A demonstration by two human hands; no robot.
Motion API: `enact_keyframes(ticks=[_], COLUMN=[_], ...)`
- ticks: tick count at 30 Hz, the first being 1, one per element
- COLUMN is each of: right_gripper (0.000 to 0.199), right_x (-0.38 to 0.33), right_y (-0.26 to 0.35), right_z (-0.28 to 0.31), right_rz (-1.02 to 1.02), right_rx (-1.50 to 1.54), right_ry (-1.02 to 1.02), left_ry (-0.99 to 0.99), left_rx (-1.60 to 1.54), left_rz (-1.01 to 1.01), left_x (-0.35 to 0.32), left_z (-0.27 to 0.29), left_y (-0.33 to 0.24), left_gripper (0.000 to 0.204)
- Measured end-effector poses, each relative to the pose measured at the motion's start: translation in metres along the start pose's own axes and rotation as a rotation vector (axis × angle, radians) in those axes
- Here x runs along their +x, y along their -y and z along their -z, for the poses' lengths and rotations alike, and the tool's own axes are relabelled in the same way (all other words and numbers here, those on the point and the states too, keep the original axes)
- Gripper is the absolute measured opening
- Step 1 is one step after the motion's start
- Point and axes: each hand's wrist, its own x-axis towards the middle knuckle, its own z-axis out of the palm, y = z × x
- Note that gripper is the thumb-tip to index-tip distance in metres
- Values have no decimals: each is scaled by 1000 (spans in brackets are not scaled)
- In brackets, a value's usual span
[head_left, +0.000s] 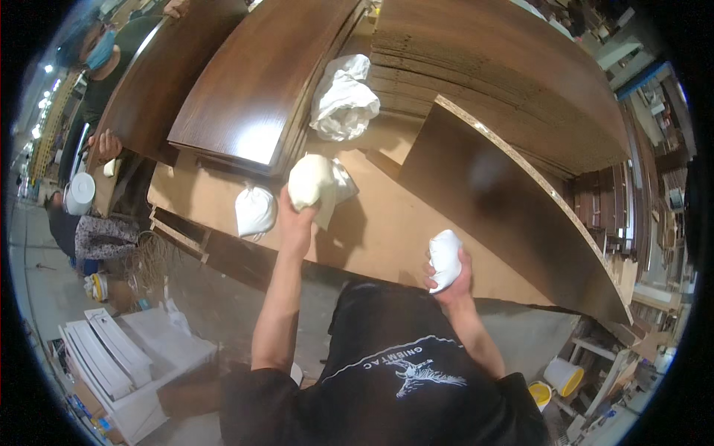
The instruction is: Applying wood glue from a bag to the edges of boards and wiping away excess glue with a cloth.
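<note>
My left hand (pixel 296 221) is raised over the tan board (pixel 401 256), its fingers closed round a cream, rounded bundle (pixel 309 181). A thin pale flap hangs at the bundle's right side; what it is made of I cannot tell. In my right hand (pixel 455 281), near the board's front edge, is a small white bag (pixel 445 256), gripped from below and the right. Left of my left hand a tied white bag (pixel 255 210) rests on the board. Another white bag (pixel 344 183) is partly hidden behind the cream bundle.
Crumpled white plastic (pixel 345 100) lies between a stack of brown panels (pixel 260 74) and a larger stack (pixel 491 67). One brown panel (pixel 491 189) leans diagonally at right. A co-worker's hand (pixel 108 145) touches another panel (pixel 167 74). Buckets (pixel 563 377) stand lower right.
</note>
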Motion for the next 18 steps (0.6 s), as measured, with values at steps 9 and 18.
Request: enact_keyframes(ticks=[9, 18], right_gripper=[54, 61], right_x=[7, -10], right_y=[0, 3], right_z=[-1, -41], right_rz=[-34, 70], right_rx=[-7, 42], right_ry=[42, -237], left_ry=[77, 199], left_rx=[1180, 1075], left_rz=[-48, -40], left_x=[27, 15], left_z=[-29, 10], left_y=[-8, 4], left_gripper=[68, 52])
